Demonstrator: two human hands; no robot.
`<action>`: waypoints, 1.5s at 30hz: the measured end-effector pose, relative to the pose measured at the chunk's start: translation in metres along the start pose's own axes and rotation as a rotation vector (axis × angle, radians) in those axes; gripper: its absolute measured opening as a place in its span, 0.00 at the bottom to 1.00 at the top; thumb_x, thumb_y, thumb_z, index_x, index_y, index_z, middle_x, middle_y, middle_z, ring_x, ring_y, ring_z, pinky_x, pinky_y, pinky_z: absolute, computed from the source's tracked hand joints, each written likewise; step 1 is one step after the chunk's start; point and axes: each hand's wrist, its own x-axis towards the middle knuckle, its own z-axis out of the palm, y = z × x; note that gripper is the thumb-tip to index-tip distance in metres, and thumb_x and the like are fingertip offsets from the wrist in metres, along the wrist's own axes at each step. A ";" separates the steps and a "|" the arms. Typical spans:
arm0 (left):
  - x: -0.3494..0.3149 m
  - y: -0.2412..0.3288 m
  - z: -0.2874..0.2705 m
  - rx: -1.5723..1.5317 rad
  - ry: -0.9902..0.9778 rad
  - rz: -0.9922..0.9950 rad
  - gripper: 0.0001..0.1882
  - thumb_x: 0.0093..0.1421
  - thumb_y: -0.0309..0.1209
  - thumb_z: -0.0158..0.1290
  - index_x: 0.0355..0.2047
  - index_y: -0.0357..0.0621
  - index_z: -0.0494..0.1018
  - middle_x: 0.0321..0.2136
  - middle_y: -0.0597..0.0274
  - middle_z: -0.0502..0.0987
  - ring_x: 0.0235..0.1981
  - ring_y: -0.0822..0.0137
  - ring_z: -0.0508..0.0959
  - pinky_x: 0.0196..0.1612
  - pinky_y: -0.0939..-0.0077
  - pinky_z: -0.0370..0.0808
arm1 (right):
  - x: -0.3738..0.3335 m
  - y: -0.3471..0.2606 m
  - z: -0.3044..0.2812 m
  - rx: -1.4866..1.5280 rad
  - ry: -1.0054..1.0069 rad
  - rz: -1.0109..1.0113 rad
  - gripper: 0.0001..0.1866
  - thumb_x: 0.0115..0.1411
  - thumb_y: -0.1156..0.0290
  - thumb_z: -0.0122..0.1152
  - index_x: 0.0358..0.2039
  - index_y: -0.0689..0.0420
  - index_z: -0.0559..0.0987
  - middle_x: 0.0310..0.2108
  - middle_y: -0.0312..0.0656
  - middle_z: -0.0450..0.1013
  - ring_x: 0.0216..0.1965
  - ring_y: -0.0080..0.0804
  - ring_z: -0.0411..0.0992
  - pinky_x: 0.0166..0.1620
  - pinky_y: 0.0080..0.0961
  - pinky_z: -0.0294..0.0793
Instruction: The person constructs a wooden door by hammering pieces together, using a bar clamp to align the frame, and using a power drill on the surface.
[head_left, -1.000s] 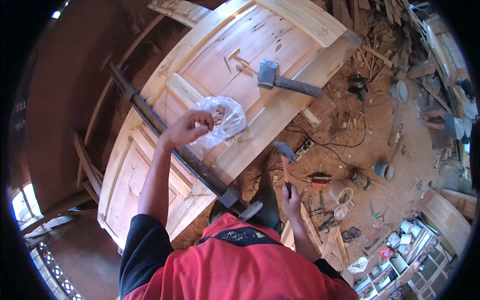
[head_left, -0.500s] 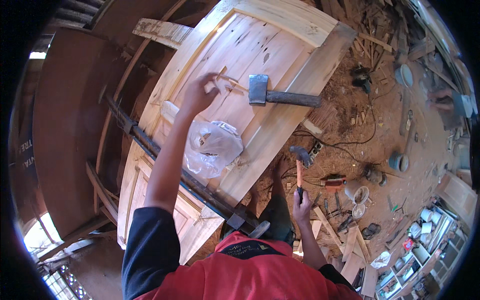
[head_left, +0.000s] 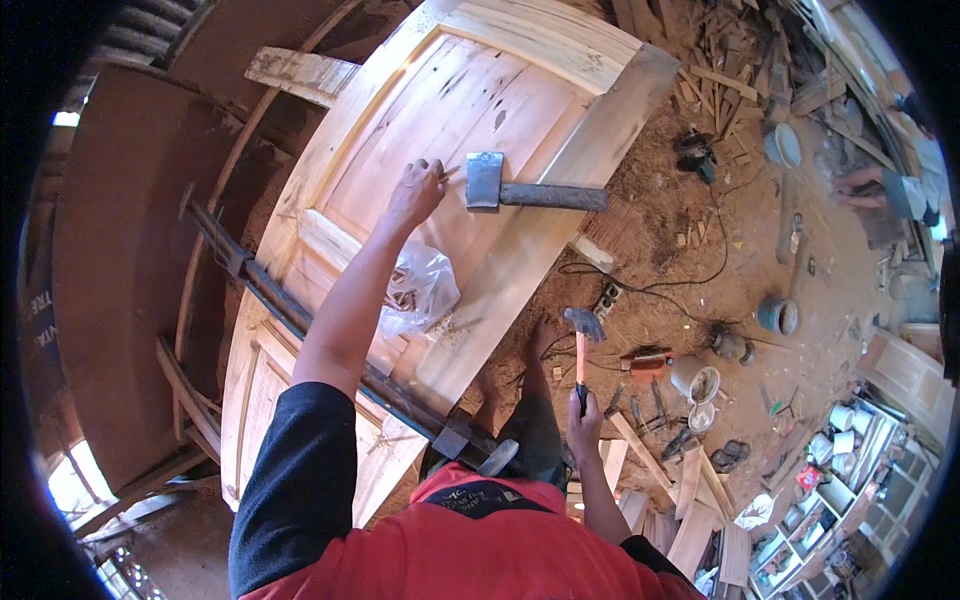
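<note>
My left hand (head_left: 418, 192) is closed over the wooden door panel (head_left: 470, 85). From its fingertips pokes a small thin wooden stick (head_left: 451, 173); how many pieces it holds is hidden. Just right of it an axe (head_left: 484, 182) lies flat, its dark wooden handle pointing right. Under my left forearm sits a clear plastic bag (head_left: 425, 285) with small wooden pieces inside. My right hand (head_left: 584, 425) grips the black lower handle of a claw hammer (head_left: 582, 345), held upright off the door's near right side, its head away from me.
A long metal bar clamp (head_left: 290, 315) crosses the door. Right of it, the sawdust-covered floor holds a power strip (head_left: 607, 298), cords, buckets (head_left: 777, 315) and offcuts (head_left: 690, 490). Another person's hand (head_left: 860, 187) shows at far right. Shelves of clutter (head_left: 830, 500) stand lower right.
My left hand has closed around a small stick and turned knuckles up; loose sticks beside the axe no longer show. The view has shifted slightly. My right hand still holds the hammer.
</note>
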 end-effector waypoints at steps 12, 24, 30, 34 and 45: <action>-0.051 -0.029 -0.080 -0.936 0.335 -0.307 0.06 0.64 0.26 0.48 0.40 0.39 0.65 0.27 0.55 0.73 0.26 0.61 0.75 0.31 0.65 0.75 | -0.028 0.002 -0.013 0.088 0.071 -0.131 0.15 0.70 0.61 0.53 0.32 0.61 0.72 0.19 0.38 0.63 0.21 0.24 0.61 0.25 0.31 0.62; -0.202 -0.012 -0.080 -1.628 0.308 -0.052 0.09 0.52 0.22 0.43 0.35 0.42 0.66 0.31 0.63 0.72 0.35 0.67 0.74 0.47 0.77 0.68 | -0.066 0.002 -0.005 0.040 0.097 -0.175 0.18 0.70 0.58 0.52 0.29 0.60 0.73 0.15 0.40 0.64 0.17 0.31 0.67 0.23 0.34 0.63; -0.227 -0.025 -0.091 -1.398 0.407 0.078 0.14 0.61 0.31 0.45 0.41 0.35 0.73 0.40 0.55 0.80 0.47 0.65 0.77 0.55 0.71 0.70 | -0.101 -0.025 -0.008 0.002 0.036 -0.255 0.17 0.68 0.58 0.55 0.34 0.62 0.73 0.20 0.43 0.68 0.22 0.32 0.68 0.27 0.35 0.66; -0.270 -0.028 -0.123 -1.457 0.523 0.055 0.16 0.65 0.34 0.44 0.46 0.34 0.73 0.40 0.55 0.80 0.48 0.63 0.78 0.56 0.67 0.71 | -0.135 -0.057 0.006 -0.028 -0.023 -0.456 0.17 0.68 0.58 0.54 0.38 0.62 0.74 0.21 0.45 0.70 0.24 0.35 0.71 0.30 0.35 0.70; -0.510 -0.168 -0.035 -0.779 0.893 -0.621 0.20 0.72 0.43 0.42 0.45 0.39 0.75 0.38 0.55 0.82 0.41 0.63 0.81 0.43 0.68 0.75 | -0.207 -0.103 0.081 -0.217 -0.624 -0.883 0.18 0.64 0.64 0.60 0.47 0.65 0.74 0.35 0.60 0.77 0.37 0.57 0.78 0.37 0.45 0.78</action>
